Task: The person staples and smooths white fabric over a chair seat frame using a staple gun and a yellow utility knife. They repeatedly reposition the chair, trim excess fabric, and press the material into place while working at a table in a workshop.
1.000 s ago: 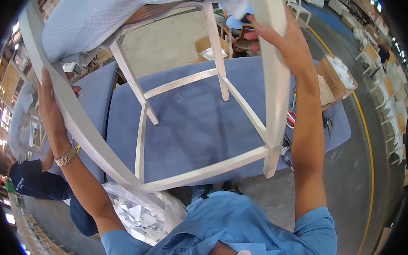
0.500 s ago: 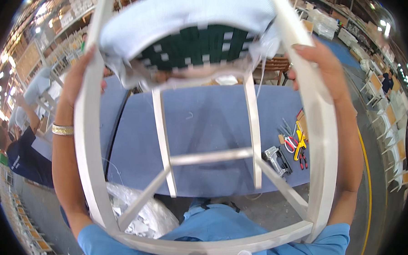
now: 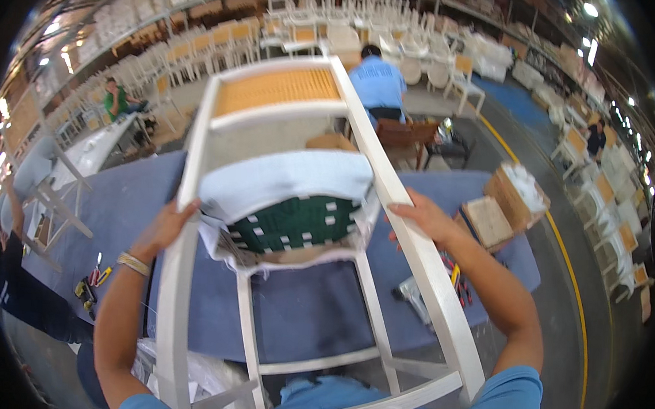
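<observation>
A white wooden chair frame is held up before me, its legs toward my body. My left hand grips its left post, a gold-coloured bracelet on that wrist. On the right post, my right hand is closed with the thumb on top. Between the posts is the seat, wrapped in pale blue fabric with loose edges. Dark green webbing shows on the seat's underside. At the far end sits a woven cane back panel. Fingers behind the posts are partly hidden.
A blue-grey covered table lies beneath. On its right are a staple gun, hand tools and an open cardboard box. Co-workers stand at left and beyond the table, one in a blue shirt. Rows of chairs fill the background.
The chair has shifted away from me and lower in the view, both hands still on its posts. Its cane back panel and more of the hall have come into sight.
</observation>
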`<state>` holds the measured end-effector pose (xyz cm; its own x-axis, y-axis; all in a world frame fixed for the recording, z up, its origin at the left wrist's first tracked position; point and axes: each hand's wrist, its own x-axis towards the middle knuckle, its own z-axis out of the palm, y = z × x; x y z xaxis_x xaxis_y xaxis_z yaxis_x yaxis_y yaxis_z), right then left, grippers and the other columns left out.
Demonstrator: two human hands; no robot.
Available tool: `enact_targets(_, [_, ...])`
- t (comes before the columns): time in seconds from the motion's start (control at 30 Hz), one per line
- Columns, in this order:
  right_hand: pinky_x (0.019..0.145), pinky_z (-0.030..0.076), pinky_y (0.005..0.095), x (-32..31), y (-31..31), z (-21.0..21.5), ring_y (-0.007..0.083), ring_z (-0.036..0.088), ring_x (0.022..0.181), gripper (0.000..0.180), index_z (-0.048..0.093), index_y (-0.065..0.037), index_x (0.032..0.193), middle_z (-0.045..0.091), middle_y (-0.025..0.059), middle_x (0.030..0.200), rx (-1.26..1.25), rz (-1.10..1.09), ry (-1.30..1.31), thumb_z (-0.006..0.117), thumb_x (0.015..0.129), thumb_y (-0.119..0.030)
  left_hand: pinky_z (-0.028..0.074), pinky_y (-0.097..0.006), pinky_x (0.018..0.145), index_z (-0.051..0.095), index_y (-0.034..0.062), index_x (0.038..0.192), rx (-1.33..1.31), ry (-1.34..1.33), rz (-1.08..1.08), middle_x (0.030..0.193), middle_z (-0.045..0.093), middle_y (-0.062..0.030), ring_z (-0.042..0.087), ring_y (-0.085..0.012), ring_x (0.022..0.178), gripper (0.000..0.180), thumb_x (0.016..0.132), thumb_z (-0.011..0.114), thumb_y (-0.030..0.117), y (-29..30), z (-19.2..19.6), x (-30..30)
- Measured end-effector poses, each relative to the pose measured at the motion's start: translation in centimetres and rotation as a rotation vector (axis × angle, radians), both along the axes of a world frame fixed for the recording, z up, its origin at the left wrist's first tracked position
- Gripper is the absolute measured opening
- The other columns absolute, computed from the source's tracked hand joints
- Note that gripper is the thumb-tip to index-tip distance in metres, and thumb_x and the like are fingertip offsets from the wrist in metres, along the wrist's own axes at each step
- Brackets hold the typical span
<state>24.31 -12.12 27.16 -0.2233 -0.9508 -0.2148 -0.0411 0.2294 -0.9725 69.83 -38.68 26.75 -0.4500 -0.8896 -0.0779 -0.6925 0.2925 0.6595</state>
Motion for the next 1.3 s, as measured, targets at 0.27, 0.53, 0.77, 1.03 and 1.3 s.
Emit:
enact_targets(0.27, [0.09,0.054,0.0329,0.8,11.4,2.9,0.0209,0.07,0.097,0.084,0.026,-0.01,0.162,0.055,0.0207,0.144,-0.045,0.103,0.359,0.073,0.094,-0.027,0.045,-0.044,0.11,0.054,-0.0045,0.142,-0.651,-0.159,-0.622,0.14,0.058,-0.0266,0.058,-0.0368,0.13,0.084,0.092,0.064,0.063,-3.7,8.6,-23.7])
enact_targets(0.53, [0.078,0.056,0.0294,2.6,34.2,-3.9,0.0179,0.07,0.09,0.059,0.046,-0.007,0.152,0.064,0.0164,0.13,0.13,-0.398,0.279,0.063,0.098,-0.022,0.033,-0.04,0.119,0.044,-0.0001,0.151,-0.348,-0.193,-0.984,0.151,0.048,-0.0265,0.046,-0.037,0.141,0.103,0.084,0.063,0.075,-1.7,1.9,-33.8])
enact_targets(0.77, [0.095,0.052,0.0364,1.7,29.8,-32.5,0.0269,0.064,0.113,0.051,0.051,-0.004,0.146,0.063,0.0182,0.132,0.047,-0.821,0.237,0.064,0.098,-0.017,0.042,-0.044,0.112,0.036,-0.004,0.153,-0.589,-0.472,-0.797,0.146,0.052,-0.029,0.054,-0.0402,0.133,0.115,0.079,0.064,0.079,2.8,2.7,-32.5])
enact_targets(1.03, [0.101,0.045,0.0488,1.4,15.6,-39.5,0.0392,0.055,0.119,0.057,0.056,-0.008,0.135,0.059,0.0205,0.124,0.289,-0.628,1.112,0.074,0.082,-0.012,0.046,-0.046,0.107,0.042,-0.0047,0.146,-0.849,-0.406,-0.735,0.144,0.053,-0.0282,0.055,-0.0397,0.131,0.091,0.091,0.059,0.066,4.2,0.5,-31.5])
enact_targets(1.3, [0.095,0.047,0.0516,-1.7,15.4,-41.8,0.0397,0.057,0.112,0.059,0.055,-0.009,0.135,0.06,0.0189,0.116,0.336,-0.59,1.155,0.074,0.08,-0.008,0.043,-0.048,0.11,0.046,-0.0109,0.138,-1.175,-0.284,-0.6,0.141,0.054,-0.0304,0.054,-0.0423,0.132,0.07,0.096,0.062,0.043,7.3,-2.2,-31.2])
